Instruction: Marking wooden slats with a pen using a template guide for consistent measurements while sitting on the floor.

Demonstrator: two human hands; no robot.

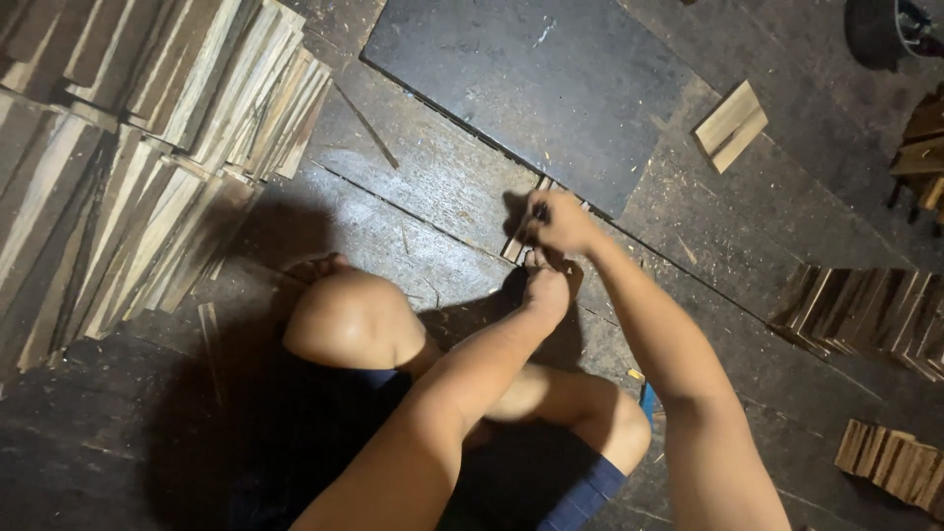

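Dusty plank floor [413,187] lies under me, wood stacks [128,147] well off to my left. Both hands meet on thin slats [519,241] by the dark board [551,88]: right hand [560,224] pinching their far end, left hand [546,290] clamped nearer me, slats running away from me.

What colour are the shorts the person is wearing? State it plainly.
The shorts are dark blue, seen best in the head view, below the knees near the bottom edge.

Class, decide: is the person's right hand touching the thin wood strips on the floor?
Touching. The head view shows the right hand with fingers closed on the wood strips.
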